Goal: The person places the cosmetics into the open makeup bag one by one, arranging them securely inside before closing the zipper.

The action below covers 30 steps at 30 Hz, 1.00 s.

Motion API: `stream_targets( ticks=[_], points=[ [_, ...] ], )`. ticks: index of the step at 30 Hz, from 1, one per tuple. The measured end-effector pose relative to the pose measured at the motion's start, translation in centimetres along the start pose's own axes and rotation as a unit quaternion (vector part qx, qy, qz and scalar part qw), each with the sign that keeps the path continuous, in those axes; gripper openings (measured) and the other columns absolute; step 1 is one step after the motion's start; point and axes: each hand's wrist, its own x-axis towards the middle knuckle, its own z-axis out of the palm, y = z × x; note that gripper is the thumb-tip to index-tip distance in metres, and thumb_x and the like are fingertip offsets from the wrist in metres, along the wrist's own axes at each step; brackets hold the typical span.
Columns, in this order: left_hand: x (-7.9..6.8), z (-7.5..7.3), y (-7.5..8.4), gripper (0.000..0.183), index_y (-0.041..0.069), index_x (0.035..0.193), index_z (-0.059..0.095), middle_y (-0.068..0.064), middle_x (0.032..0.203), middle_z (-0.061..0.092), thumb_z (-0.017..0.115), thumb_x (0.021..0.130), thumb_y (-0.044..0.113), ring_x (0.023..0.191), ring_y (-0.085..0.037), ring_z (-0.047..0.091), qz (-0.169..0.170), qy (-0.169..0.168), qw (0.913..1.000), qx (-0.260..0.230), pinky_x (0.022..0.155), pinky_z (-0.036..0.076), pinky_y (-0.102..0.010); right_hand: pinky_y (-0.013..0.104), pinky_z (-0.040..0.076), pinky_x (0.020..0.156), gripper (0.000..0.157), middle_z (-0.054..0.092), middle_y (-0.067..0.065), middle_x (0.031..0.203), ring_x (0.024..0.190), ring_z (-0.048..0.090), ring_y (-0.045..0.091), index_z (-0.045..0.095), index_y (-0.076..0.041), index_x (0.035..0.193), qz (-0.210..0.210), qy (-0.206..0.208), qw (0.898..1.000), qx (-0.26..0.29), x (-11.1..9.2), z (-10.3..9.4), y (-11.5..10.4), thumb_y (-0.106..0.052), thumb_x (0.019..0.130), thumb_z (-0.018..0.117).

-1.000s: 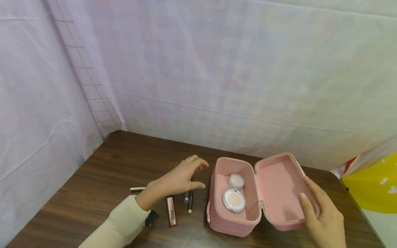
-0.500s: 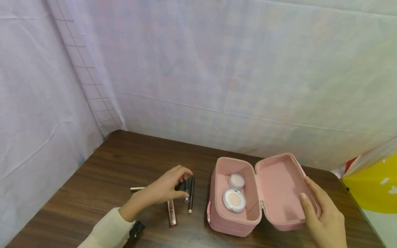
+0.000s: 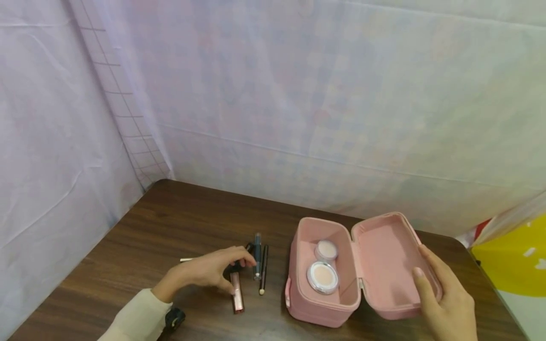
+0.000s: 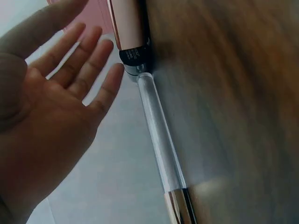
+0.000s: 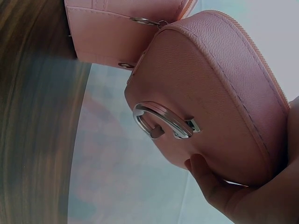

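Observation:
My left hand (image 3: 213, 269) is over a group of cosmetics, thumb beside a rose-gold lipstick tube (image 3: 237, 296). In the left wrist view the fingers are apart and hold nothing; near the fingertips are that tube (image 4: 128, 23) and a clear, gold-ended tube (image 4: 159, 130). A dark, clear-ended tube (image 3: 258, 255) and a slim dark brush or pencil (image 3: 264, 270) lie just right of the hand. My right hand (image 3: 448, 298) grips the open lid (image 3: 386, 260) of a pink cosmetic case (image 3: 320, 312), thumb inside it. The right wrist view shows the lid's metal handle (image 5: 161, 119).
Inside the case are a silver-rimmed compact (image 3: 322, 277) and a small round jar (image 3: 326, 250). The case stands on a dark wooden table (image 3: 183, 213), with a pale curtain (image 3: 273, 118) behind. Something yellow (image 3: 512, 260) is at the far right.
My left hand has drawn back left and lower, away from the case, uncovering the dark tube and coming to the lipstick tube. The right hand and lid have stayed in place.

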Motion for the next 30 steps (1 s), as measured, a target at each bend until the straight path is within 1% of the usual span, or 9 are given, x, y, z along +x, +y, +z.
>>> stream_targets(
  ticks=[1, 5, 7, 11, 13, 15, 20, 25, 30],
  points=[
    [-0.04, 0.01, -0.09, 0.062, 0.018, 0.125, 0.054, 0.001, 0.116, 0.053, 0.081, 0.071, 0.002, 0.109, -0.016, 0.049, -0.004, -0.007, 1.0000, 0.003, 0.098, 0.039, -0.041, 0.005, 0.024, 0.088, 0.047, 0.049, -0.013, 0.138, 0.115, 0.050, 0.026, 0.053, -0.032, 0.138, 0.001, 0.000, 1.000, 0.001, -0.01, 0.01, -0.06, -0.021, 0.093, 0.062],
    [-0.01, 0.05, -0.35, 0.060, 0.020, 0.119, 0.057, 0.009, 0.114, 0.055, 0.080, 0.068, -0.002, 0.106, -0.011, 0.050, -0.010, -0.025, 0.9994, 0.022, 0.097, 0.038, -0.039, 0.006, 0.024, 0.090, 0.047, 0.041, -0.034, 0.130, 0.117, 0.050, 0.022, 0.053, -0.033, 0.137, 0.002, 0.003, 1.000, -0.002, -0.06, 0.02, -0.31, -0.021, 0.093, 0.062],
    [0.00, 0.09, -0.43, 0.059, 0.018, 0.117, 0.058, 0.008, 0.111, 0.057, 0.078, 0.067, -0.006, 0.104, -0.010, 0.051, -0.009, -0.028, 0.9994, 0.019, 0.095, 0.040, -0.036, 0.007, 0.024, 0.091, 0.047, 0.044, -0.029, 0.134, 0.118, 0.049, 0.022, 0.053, -0.033, 0.137, -0.002, 0.004, 1.000, 0.000, -0.03, 0.00, -0.30, -0.021, 0.093, 0.062],
    [-0.02, 0.27, -0.54, 0.060, 0.016, 0.114, 0.060, 0.007, 0.104, 0.057, 0.076, 0.064, -0.013, 0.099, -0.009, 0.053, -0.008, -0.029, 0.9995, 0.011, 0.090, 0.045, -0.030, 0.006, 0.023, 0.090, 0.047, 0.050, -0.004, 0.139, 0.118, 0.049, 0.023, 0.052, -0.031, 0.138, -0.005, 0.000, 1.000, 0.000, 0.00, 0.00, -0.02, -0.021, 0.093, 0.062],
    [-0.04, 0.44, -0.51, 0.059, 0.017, 0.113, 0.061, 0.007, 0.100, 0.056, 0.074, 0.065, -0.016, 0.095, -0.008, 0.053, -0.012, -0.033, 0.9993, 0.014, 0.085, 0.046, -0.028, 0.006, 0.023, 0.090, 0.047, 0.050, -0.001, 0.139, 0.116, 0.050, 0.028, 0.052, -0.031, 0.138, -0.005, -0.003, 1.000, -0.001, 0.04, -0.01, 0.07, -0.021, 0.093, 0.062],
    [0.02, 0.67, -0.47, 0.059, 0.017, 0.110, 0.062, 0.007, 0.097, 0.055, 0.072, 0.064, -0.018, 0.091, -0.007, 0.052, -0.013, -0.038, 0.9988, 0.026, 0.082, 0.046, -0.025, 0.006, 0.023, 0.089, 0.047, 0.048, -0.014, 0.139, 0.116, 0.050, 0.026, 0.052, -0.031, 0.138, -0.002, -0.003, 1.000, -0.004, 0.05, 0.01, 0.08, -0.021, 0.093, 0.062],
    [0.17, 0.97, -0.37, 0.058, 0.015, 0.105, 0.063, 0.007, 0.091, 0.053, 0.066, 0.060, -0.022, 0.085, -0.006, 0.051, 0.003, -0.040, 0.9978, 0.053, 0.076, 0.046, -0.022, 0.007, 0.023, 0.091, 0.047, 0.040, -0.034, 0.130, 0.117, 0.049, 0.025, 0.052, -0.033, 0.138, 0.001, -0.002, 1.000, -0.004, -0.02, -0.01, 0.04, -0.022, 0.093, 0.062],
    [0.10, 0.77, -0.29, 0.057, 0.014, 0.101, 0.064, 0.006, 0.086, 0.052, 0.065, 0.057, -0.022, 0.080, -0.006, 0.050, 0.014, -0.042, 0.9978, 0.050, 0.071, 0.046, -0.021, 0.006, 0.023, 0.089, 0.047, 0.037, -0.039, 0.128, 0.114, 0.051, 0.035, 0.051, -0.035, 0.139, 0.004, -0.006, 1.000, -0.006, 0.07, -0.03, 0.00, -0.023, 0.094, 0.061],
    [0.13, 0.76, -0.36, 0.051, 0.014, 0.095, 0.065, 0.008, 0.083, 0.052, 0.067, 0.057, -0.019, 0.077, -0.006, 0.050, 0.031, -0.045, 0.9964, 0.065, 0.069, 0.045, -0.020, 0.006, 0.024, 0.087, 0.047, 0.038, -0.038, 0.128, 0.111, 0.051, 0.036, 0.051, -0.035, 0.138, 0.002, -0.005, 1.000, -0.004, 0.07, -0.03, -0.12, -0.023, 0.093, 0.061]
  ],
)
